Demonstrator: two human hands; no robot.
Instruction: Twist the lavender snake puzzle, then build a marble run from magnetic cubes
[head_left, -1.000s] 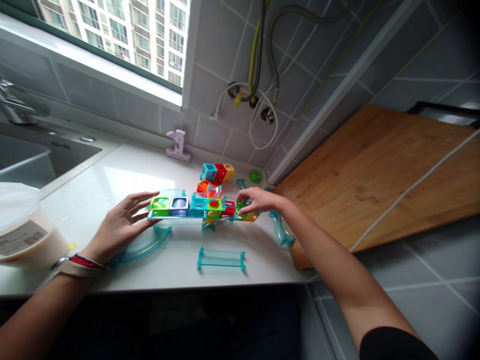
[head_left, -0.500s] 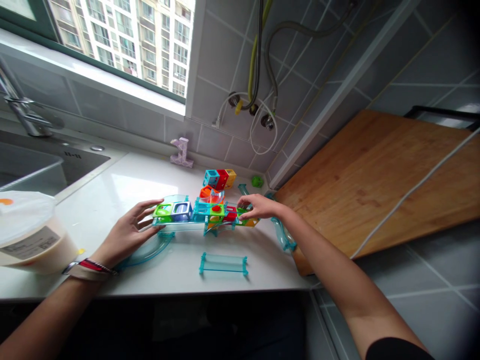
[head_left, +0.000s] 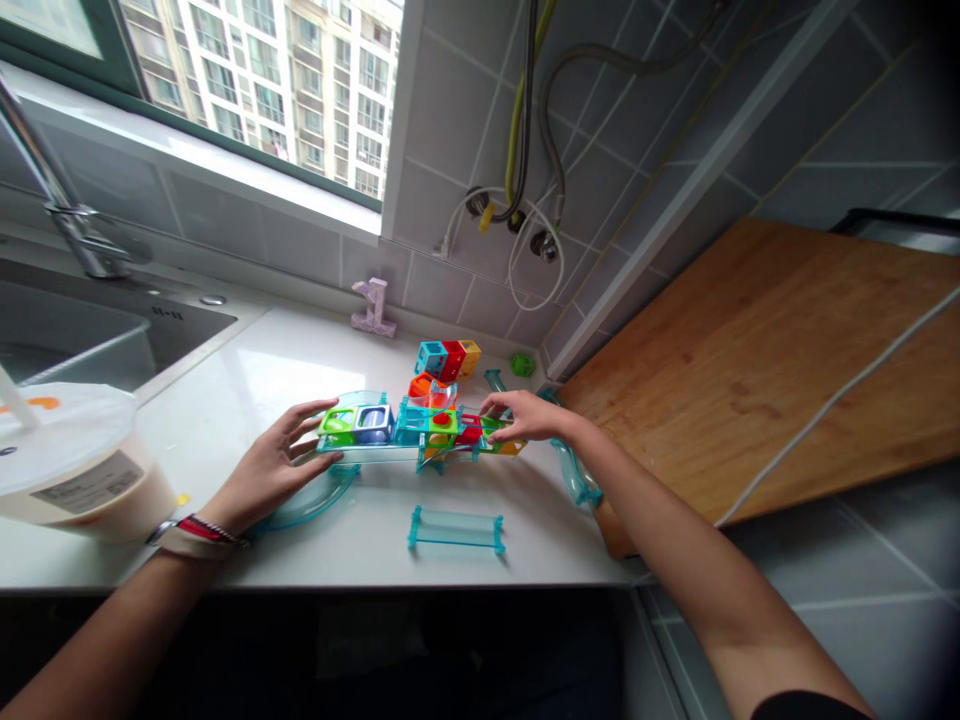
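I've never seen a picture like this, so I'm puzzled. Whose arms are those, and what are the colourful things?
The camera sits on a person's head and looks down, so both arms are that person's own. The left hand, fingers spread, touches one end of a row of coloured toy blocks; the right hand has its fingers on the other end. The row stands on a white kitchen counter. Nearby lie a straight blue track piece, a curved track piece and three more blocks. A wooden board is on the right, a lidded tub on the left.
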